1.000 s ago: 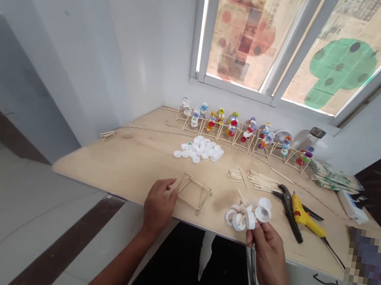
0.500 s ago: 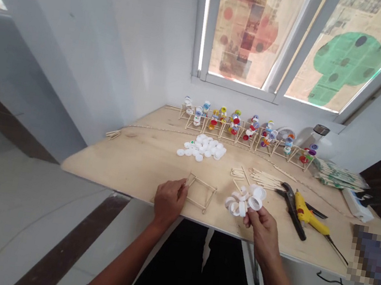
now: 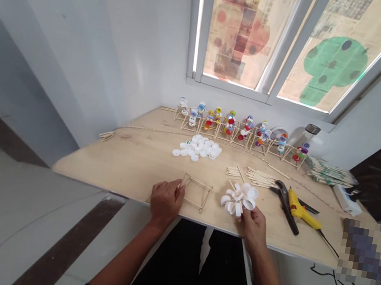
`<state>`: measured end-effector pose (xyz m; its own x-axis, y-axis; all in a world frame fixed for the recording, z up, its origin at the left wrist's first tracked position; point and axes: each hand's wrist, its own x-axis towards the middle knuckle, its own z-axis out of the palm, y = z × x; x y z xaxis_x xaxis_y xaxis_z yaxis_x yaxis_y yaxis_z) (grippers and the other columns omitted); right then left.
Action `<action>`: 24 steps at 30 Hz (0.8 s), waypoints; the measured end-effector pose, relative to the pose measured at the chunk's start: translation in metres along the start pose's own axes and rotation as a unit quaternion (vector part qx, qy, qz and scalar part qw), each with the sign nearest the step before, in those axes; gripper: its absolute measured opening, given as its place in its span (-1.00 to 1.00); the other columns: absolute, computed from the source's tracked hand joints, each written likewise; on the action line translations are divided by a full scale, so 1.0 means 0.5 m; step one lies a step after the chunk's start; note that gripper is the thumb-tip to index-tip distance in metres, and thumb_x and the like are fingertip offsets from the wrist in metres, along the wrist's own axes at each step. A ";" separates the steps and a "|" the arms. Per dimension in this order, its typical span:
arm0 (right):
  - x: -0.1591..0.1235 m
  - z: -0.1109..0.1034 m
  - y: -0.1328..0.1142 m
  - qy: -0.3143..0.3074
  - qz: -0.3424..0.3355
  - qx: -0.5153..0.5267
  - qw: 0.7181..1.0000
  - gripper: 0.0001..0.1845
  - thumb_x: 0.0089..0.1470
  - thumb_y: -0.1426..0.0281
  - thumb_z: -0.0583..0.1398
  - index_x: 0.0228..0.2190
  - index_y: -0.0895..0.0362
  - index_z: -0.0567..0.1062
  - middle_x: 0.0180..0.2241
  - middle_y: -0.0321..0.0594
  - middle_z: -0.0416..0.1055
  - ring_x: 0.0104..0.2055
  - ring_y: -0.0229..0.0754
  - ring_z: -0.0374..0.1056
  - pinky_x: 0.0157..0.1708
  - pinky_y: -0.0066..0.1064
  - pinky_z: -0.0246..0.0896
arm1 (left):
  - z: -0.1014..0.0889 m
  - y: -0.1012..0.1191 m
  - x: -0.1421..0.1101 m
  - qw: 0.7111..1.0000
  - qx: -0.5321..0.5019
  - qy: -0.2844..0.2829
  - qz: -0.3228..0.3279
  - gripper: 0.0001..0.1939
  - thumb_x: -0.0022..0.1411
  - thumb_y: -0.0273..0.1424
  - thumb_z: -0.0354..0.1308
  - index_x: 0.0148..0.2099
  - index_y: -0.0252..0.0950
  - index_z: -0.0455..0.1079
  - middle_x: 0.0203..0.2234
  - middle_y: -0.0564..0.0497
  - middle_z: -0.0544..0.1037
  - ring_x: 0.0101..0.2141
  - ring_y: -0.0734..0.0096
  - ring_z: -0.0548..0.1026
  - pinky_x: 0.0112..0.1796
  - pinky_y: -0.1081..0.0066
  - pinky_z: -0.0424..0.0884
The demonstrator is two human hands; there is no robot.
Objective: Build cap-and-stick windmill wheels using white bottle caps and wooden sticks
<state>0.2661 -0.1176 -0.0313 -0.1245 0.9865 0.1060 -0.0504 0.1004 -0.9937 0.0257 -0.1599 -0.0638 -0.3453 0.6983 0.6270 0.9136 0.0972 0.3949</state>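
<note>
My left hand (image 3: 165, 201) is closed on the near left corner of a small frame of thin wooden sticks (image 3: 197, 193) lying at the front edge of the plywood table (image 3: 135, 162). My right hand (image 3: 252, 223) is closed on a wheel of white bottle caps (image 3: 238, 199) fixed to sticks, held just right of the frame and a little above the board.
A heap of loose white caps (image 3: 199, 148) lies mid-table. Loose sticks (image 3: 256, 176), black cutters (image 3: 285, 201) and a yellow glue gun (image 3: 298, 210) with its cable lie to the right. A row of finished cap wheels on stick frames (image 3: 240, 131) stands under the window.
My right hand has carried the white cap wheel leftward, closer to the stick frame. My left hand has stayed on the frame's corner.
</note>
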 end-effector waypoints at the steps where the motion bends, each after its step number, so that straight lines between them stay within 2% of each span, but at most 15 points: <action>1: 0.000 -0.001 0.001 0.000 -0.002 0.001 1.000 -0.66 -0.02 0.13 0.20 -0.57 0.15 0.37 -0.67 -0.41 0.23 -0.59 -0.33 0.08 -0.55 -0.47 -0.01 | 0.000 0.000 0.000 1.000 0.000 0.003 0.002 -0.67 0.25 -0.29 -0.05 -0.11 -0.37 0.43 -0.54 -0.10 0.49 -0.37 0.17 0.44 -0.18 0.23 0.22; 12: 0.001 -0.003 0.012 -0.021 -0.012 -0.001 1.000 -0.64 -0.05 0.11 0.21 -0.57 0.15 0.37 -0.67 -0.38 0.24 -0.61 -0.33 0.09 -0.58 -0.49 -0.01 | -0.002 0.001 0.002 0.999 -0.003 0.032 0.022 -0.68 0.26 -0.30 -0.06 -0.12 -0.37 0.42 -0.57 -0.04 0.48 -0.45 0.26 0.43 -0.21 0.26 0.25; 17: 0.003 -0.012 0.008 -0.020 -0.014 -0.009 1.000 -0.66 0.02 0.14 0.17 -0.57 0.15 0.37 -0.67 -0.38 0.24 -0.61 -0.33 0.09 -0.58 -0.49 0.00 | -0.004 0.000 0.002 0.998 -0.036 0.045 0.014 -0.70 0.25 -0.29 -0.03 -0.12 -0.33 0.42 -0.57 0.02 0.49 -0.49 0.33 0.44 -0.19 0.27 0.28; 21: 0.015 -0.011 -0.036 -0.041 -0.029 -0.023 0.998 -0.69 0.04 0.22 0.19 -0.61 0.14 0.37 -0.64 -0.36 0.27 -0.55 -0.29 0.16 -0.51 -0.47 0.06 | -0.011 0.002 0.004 0.996 -0.075 0.040 0.018 -0.75 0.23 -0.30 0.01 -0.17 -0.31 0.42 -0.55 0.03 0.50 -0.48 0.35 0.45 -0.22 0.29 0.31; 24: 0.040 0.013 -0.094 -0.095 -0.082 -0.058 0.990 -0.73 0.09 0.28 0.16 -0.57 0.12 0.38 -0.59 -0.35 0.30 -0.50 -0.28 0.20 -0.44 -0.46 0.09 | -0.018 0.004 0.006 0.995 -0.089 0.034 0.015 -0.77 0.22 -0.31 0.01 -0.19 -0.31 0.42 -0.54 0.02 0.51 -0.45 0.33 0.45 -0.24 0.29 0.34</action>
<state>0.2596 -0.1032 0.0177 -0.3090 0.9148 0.2601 0.0272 0.2819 -0.9591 0.0247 -0.1640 -0.0549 -0.3382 0.6486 0.6818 0.8728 -0.0549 0.4851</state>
